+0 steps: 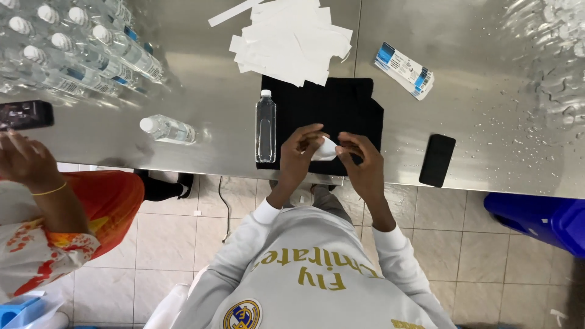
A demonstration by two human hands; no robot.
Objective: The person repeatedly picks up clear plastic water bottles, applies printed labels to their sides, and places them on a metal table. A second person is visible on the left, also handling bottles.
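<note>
White label strip (326, 149): we held it pinched between our two hands, just above the near edge of the black cloth.
Left hand (300, 153): our fingers were curled narrow, thumb and fingertips closed on the left end of the strip.
Right hand (361, 159): our fingers were bent close together, gripping the right end of the strip.
Black cloth (341, 106): it lay flat on the steel table under and beyond our hands.
Upright bottle (265, 127): a clear plastic bottle with a white cap stood at the left edge of the cloth, just beside our left hand.
Paper strips (292, 39): a loose white pile rested at the far edge of the cloth.
Label roll (404, 70): a blue and white bundle lay to the right of the pile.
Phone (437, 159): a dark phone lay face down, near our right hand.
Lying bottle (167, 129): it lay on its side, left of the upright one.
Steel table (201, 91): it carried all of these.
Co-worker's hand (24, 161): it rested at the table's left end, well apart from ours.
</note>
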